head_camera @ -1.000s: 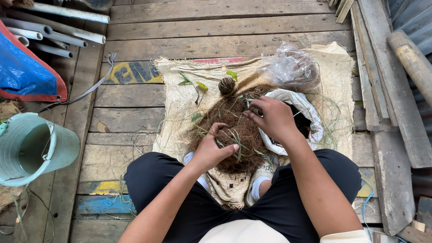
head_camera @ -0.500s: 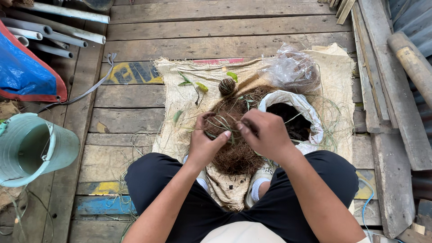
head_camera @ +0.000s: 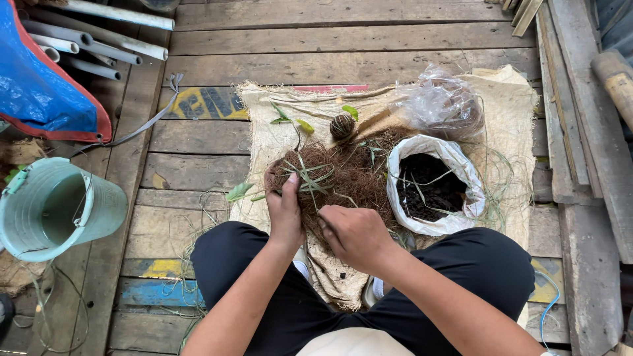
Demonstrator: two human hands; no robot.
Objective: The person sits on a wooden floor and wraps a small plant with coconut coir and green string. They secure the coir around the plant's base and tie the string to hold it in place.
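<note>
Both hands work the brown fibre clump [head_camera: 333, 181] on the sackcloth [head_camera: 508, 105] by my knees: left hand [head_camera: 285, 211] cupped on its near side, right hand [head_camera: 353, 234] pinching strands w/ curled fingers, so I'd keep left firm, tug lightly.

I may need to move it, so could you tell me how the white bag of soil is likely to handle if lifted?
The white bag would probably sag, since its rolled rim looks thin and soft. It seems heavy for its size, being full of dark soil. Its mouth is open, so tilting it would likely spill.
</note>
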